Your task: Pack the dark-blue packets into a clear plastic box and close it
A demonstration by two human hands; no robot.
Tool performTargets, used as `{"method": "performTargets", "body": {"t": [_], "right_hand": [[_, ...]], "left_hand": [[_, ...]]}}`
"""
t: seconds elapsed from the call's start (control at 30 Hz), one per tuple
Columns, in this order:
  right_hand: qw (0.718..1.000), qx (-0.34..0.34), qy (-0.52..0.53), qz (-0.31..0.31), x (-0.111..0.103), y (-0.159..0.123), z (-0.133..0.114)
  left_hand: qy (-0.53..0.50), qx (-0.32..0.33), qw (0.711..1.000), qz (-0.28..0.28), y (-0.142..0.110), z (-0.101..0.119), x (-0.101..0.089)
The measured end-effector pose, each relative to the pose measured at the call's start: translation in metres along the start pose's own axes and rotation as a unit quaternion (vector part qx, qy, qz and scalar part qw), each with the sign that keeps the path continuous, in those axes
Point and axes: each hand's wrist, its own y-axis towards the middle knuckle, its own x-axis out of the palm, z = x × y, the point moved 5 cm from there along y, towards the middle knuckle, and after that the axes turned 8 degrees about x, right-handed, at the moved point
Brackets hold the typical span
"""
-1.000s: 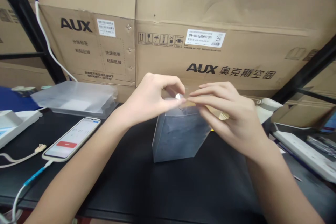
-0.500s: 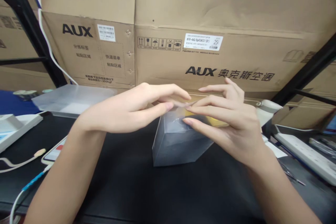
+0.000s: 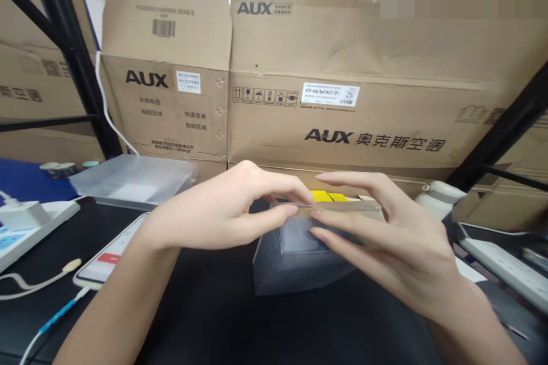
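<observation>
A dark grey box (image 3: 308, 268) with smooth, slightly see-through sides stands on the black table in front of me. Along its top edge, my left hand (image 3: 240, 205) pinches the rim between thumb and fingers. My right hand (image 3: 398, 234) is beside it, thumb and middle finger closed at the same edge and the index finger raised away. The fingertips of both hands nearly meet. What lies inside the box is hidden from me.
Large cardboard cartons (image 3: 274, 131) form a wall behind. To the left are a clear plastic tray (image 3: 171, 177), a phone (image 3: 109, 256) on a cable, and a power strip (image 3: 47, 219). A white bottle (image 3: 440, 197), another power strip (image 3: 500, 262) and a yellow item (image 3: 327, 196) are also around.
The view has tilted up, so everything sits lower and the ceiling shows. Both hands stay at the box's top edge, and the right index finger still stands off.
</observation>
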Motion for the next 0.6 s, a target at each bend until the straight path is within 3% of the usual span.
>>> {"method": "performTargets", "body": {"t": [0.2,0.43,0.6], "right_hand": [[1.0,0.02,0.004,0.006,-0.0077,-0.0008,-0.0029],[0.994,0.065,0.086,0.021,-0.0061,-0.0022,0.0026],[0.993,0.08,0.083,0.027,-0.007,-0.0028,0.0015]], "left_hand": [[-0.018,0.019,1.0,0.007,0.0014,0.0069,0.0016],[-0.022,0.013,1.0,0.008,0.0013,0.0081,0.0043],[0.006,0.001,0.999,0.039,0.0004,0.0101,0.0045]]}}
